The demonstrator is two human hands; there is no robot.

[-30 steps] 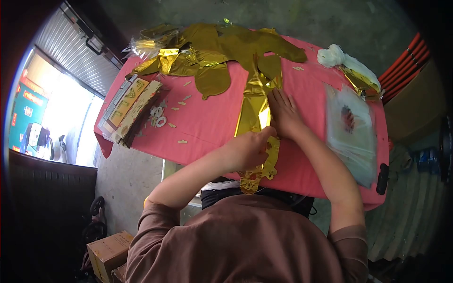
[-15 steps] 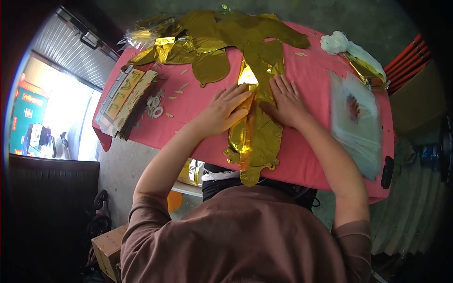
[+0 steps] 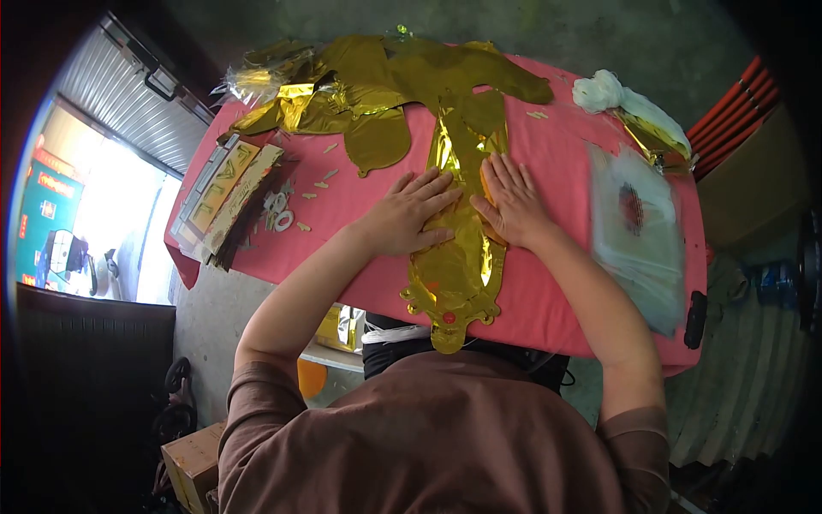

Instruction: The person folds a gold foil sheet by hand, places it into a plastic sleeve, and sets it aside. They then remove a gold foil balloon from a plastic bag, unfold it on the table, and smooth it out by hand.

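A flat gold foil balloon [image 3: 449,274] lies lengthwise on the pink-covered table [image 3: 342,257], its rounded, tabbed end overhanging the edge nearest my body. My left hand [image 3: 417,210] rests on the foil's left side, palm down with the fingers stretched out. On its right side my right hand [image 3: 511,201] lies flat too, fingers pointing away from me and thumb turned inward. Creased, shiny foil shows between the two hands. Beyond them the strip runs into more gold foil sheets [image 3: 377,141] spread over the far side of the table.
At left stand printed cards in a box [image 3: 227,193], beside white rings [image 3: 281,216] and small pale strips. Clear plastic bags [image 3: 638,231] are stacked at right. Behind them lies a bundle of white string [image 3: 599,90]. A cardboard box [image 3: 193,463] sits on the floor.
Both hands have slid slightly toward me, staying flat on the foil. The near part of the balloon looks flatter and a red mark shows near its tabbed end.
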